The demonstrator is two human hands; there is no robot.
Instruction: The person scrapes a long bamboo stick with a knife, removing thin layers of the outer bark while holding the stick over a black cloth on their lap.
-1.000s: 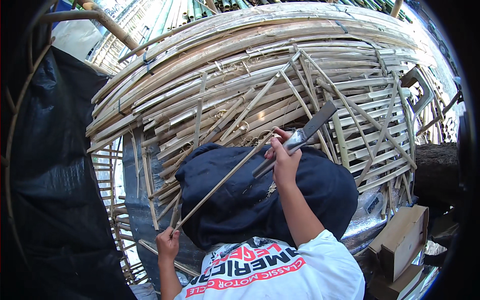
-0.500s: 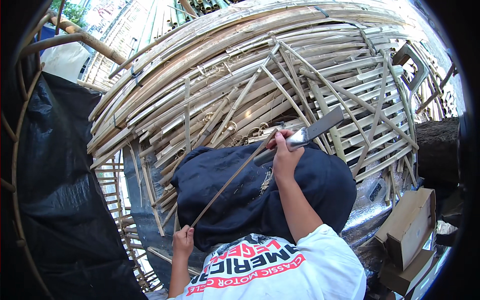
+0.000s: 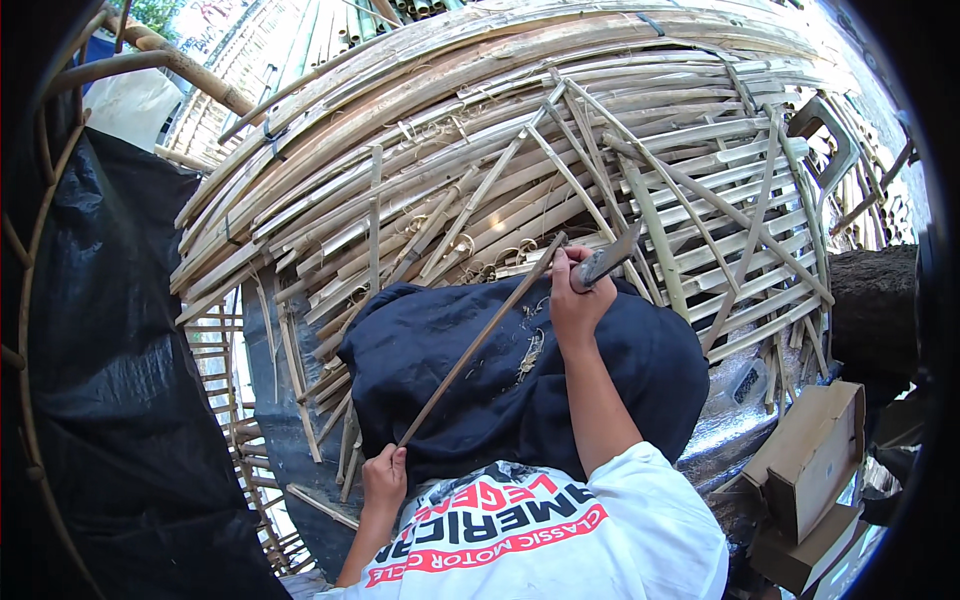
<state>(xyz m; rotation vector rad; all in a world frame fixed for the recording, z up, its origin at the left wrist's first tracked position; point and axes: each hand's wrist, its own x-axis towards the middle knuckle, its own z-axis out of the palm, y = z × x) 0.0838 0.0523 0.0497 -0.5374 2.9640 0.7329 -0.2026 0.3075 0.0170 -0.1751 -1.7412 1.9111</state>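
Observation:
A thin bamboo strip (image 3: 478, 342) slants across the dark cloth (image 3: 450, 320) on my lap. Closed at its lower left end is my left hand (image 3: 384, 475), thumb on top. My right hand (image 3: 582, 300) grips a broad-bladed knife (image 3: 606, 262), its blade pointing up and to the right, seen nearly edge-on. The strip's upper end lies right by my right thumb and fingertips; whether they pinch it I cannot tell. Pale shavings (image 3: 530, 355) lie on the cloth between my arms.
Bamboo slats (image 3: 400, 190) are piled ahead of me, with a slatted lattice (image 3: 760, 240) at the right. Cardboard boxes (image 3: 815, 460) stand at the lower right, near a dark log (image 3: 872, 305). Black plastic sheeting (image 3: 120, 350) hangs at the left.
The knife has turned from showing its flat blade to nearly edge-on. My right hand has shifted slightly right, my left hand slightly right too, and the strip lies a little further right.

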